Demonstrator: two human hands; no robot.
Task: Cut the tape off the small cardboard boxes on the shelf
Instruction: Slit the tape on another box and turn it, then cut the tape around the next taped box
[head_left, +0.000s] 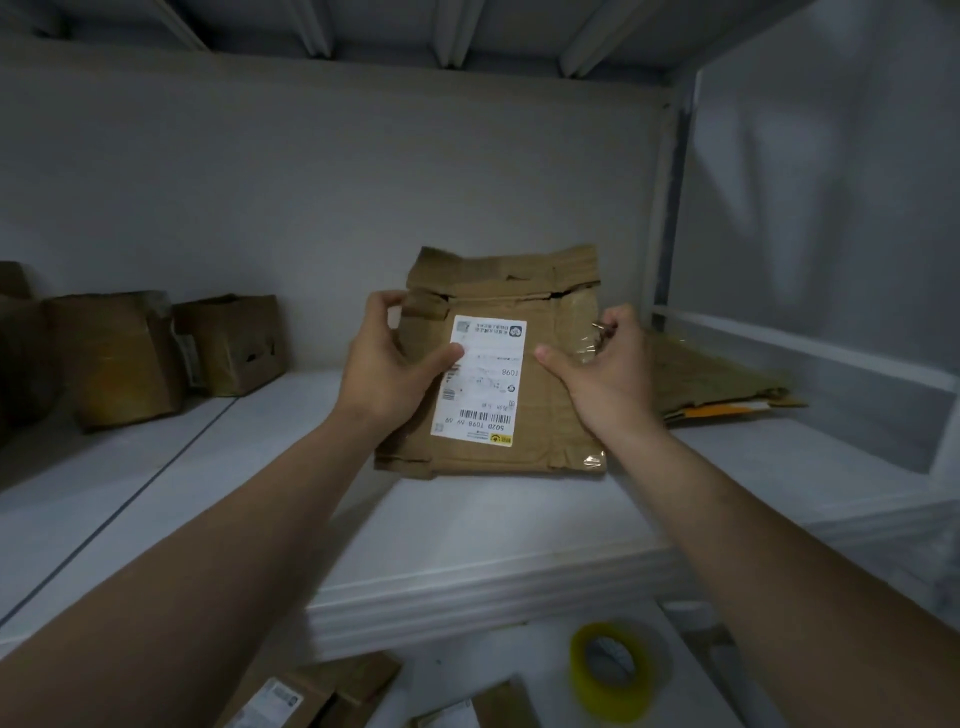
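A flattened brown cardboard box (545, 415) with a white shipping label (480, 384) is held upright above the white shelf (467, 530). My left hand (387, 358) grips its left edge, thumb on the label. At the box's right edge, my right hand (605, 358) holds on with the thumb on the front face, and a small metal tool (601, 326) shows between its fingers. Clear tape (592, 460) shines at the box's lower right corner.
Two small cardboard boxes (124, 358) (234, 343) stand at the shelf's left. Flattened cardboard (722, 379) lies at the right against the shelf post (660, 208). On the lower shelf sit a yellow tape roll (613, 670) and more boxes (322, 696).
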